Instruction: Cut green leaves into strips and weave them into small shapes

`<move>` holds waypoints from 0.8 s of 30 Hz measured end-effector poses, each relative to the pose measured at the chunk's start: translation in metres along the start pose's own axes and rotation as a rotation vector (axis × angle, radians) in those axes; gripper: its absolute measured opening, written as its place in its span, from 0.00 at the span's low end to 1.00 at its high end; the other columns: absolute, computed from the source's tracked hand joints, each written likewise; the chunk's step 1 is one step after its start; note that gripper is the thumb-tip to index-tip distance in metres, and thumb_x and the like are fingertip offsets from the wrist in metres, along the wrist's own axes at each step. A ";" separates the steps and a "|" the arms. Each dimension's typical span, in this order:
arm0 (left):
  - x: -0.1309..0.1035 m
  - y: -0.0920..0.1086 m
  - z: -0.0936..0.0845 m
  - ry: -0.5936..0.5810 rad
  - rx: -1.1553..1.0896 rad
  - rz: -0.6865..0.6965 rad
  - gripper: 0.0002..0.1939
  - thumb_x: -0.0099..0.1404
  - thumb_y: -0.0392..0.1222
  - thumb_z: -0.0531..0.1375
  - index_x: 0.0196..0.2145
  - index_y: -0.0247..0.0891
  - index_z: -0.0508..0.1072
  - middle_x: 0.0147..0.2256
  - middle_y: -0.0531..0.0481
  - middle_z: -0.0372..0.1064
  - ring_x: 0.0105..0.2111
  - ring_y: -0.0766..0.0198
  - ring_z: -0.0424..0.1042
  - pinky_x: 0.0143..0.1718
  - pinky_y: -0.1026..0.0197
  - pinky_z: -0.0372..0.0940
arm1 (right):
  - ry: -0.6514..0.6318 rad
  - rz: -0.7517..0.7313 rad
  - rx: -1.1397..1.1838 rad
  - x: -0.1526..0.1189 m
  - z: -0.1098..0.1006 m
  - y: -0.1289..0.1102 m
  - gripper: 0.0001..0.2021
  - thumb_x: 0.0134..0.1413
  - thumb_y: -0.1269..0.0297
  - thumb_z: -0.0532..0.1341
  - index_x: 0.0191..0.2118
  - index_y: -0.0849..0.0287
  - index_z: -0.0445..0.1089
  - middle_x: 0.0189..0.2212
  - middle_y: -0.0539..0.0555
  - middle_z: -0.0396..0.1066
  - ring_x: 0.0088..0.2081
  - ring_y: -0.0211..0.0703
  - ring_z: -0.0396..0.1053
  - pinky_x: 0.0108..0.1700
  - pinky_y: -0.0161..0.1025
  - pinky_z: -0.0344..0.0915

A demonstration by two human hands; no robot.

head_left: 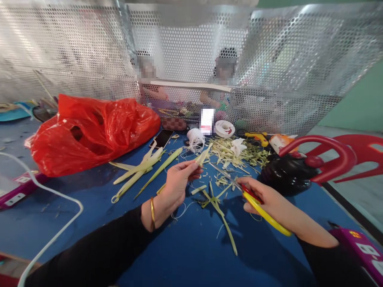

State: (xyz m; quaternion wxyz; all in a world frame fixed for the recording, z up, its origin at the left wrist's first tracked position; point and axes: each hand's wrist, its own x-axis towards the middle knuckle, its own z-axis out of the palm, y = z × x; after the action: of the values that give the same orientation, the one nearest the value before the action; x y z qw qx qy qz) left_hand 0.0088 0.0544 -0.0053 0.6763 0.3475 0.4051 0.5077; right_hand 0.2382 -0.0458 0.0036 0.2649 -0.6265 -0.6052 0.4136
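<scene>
My left hand (179, 181), with a gold bangle at the wrist, pinches a pale green leaf piece (204, 154) that points up and away. My right hand (265, 197) holds scissors (265, 215) with yellow and red handles; their blades point up-left, just right of the leaf piece. Below and between the hands, a knotted green leaf strip (223, 219) lies on the blue table (179, 259). Long leaf strips (137, 171) lie left of my left hand. Cut scraps (224, 151) are heaped beyond the hands.
A red plastic bag (95, 131) lies at the left, a phone (163, 138) beside it. White string (196, 139) and a ribbon spool (225, 129) sit behind the hands. At the right is a black kettle (289, 173). Two people show behind a perforated metal screen (185, 52).
</scene>
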 end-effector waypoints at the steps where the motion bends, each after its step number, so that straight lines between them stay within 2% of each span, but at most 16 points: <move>1: -0.001 -0.001 0.000 -0.008 0.006 -0.003 0.09 0.49 0.38 0.69 0.30 0.32 0.78 0.26 0.47 0.76 0.26 0.66 0.75 0.30 0.66 0.69 | -0.008 0.000 0.008 -0.001 0.000 -0.001 0.27 0.47 0.57 0.67 0.53 0.53 0.62 0.32 0.47 0.63 0.31 0.39 0.62 0.36 0.36 0.65; 7: -0.005 -0.007 0.001 -0.078 0.061 -0.039 0.11 0.48 0.41 0.70 0.28 0.32 0.78 0.26 0.47 0.76 0.26 0.65 0.75 0.30 0.65 0.69 | -0.018 0.014 0.001 -0.005 0.002 -0.009 0.28 0.46 0.58 0.67 0.54 0.54 0.61 0.34 0.48 0.66 0.34 0.42 0.65 0.35 0.35 0.64; 11: -0.007 -0.008 0.001 -0.100 0.066 -0.040 0.10 0.48 0.40 0.70 0.29 0.33 0.78 0.26 0.48 0.76 0.27 0.65 0.75 0.31 0.65 0.68 | 0.004 0.018 -0.081 -0.004 0.008 -0.012 0.26 0.45 0.60 0.67 0.52 0.53 0.63 0.31 0.46 0.66 0.32 0.42 0.64 0.36 0.36 0.64; 16: -0.008 -0.008 0.002 -0.103 0.081 -0.034 0.10 0.49 0.39 0.69 0.29 0.33 0.77 0.25 0.49 0.75 0.26 0.66 0.75 0.31 0.65 0.68 | 0.039 -0.004 -0.103 -0.001 0.014 -0.009 0.25 0.45 0.58 0.68 0.50 0.53 0.66 0.29 0.45 0.66 0.31 0.42 0.64 0.35 0.36 0.64; 24: -0.009 -0.009 0.003 -0.121 0.100 -0.018 0.11 0.49 0.38 0.69 0.27 0.35 0.70 0.23 0.49 0.75 0.25 0.65 0.75 0.30 0.64 0.70 | 0.026 -0.012 0.006 0.000 0.016 -0.006 0.26 0.46 0.55 0.67 0.52 0.54 0.67 0.38 0.50 0.71 0.38 0.47 0.69 0.40 0.39 0.66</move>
State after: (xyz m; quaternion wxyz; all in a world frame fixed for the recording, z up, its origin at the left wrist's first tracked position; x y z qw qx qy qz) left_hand 0.0135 0.0432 -0.0104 0.6858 0.4073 0.3915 0.4587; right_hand 0.2220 -0.0479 0.0002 0.2770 -0.6275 -0.6042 0.4055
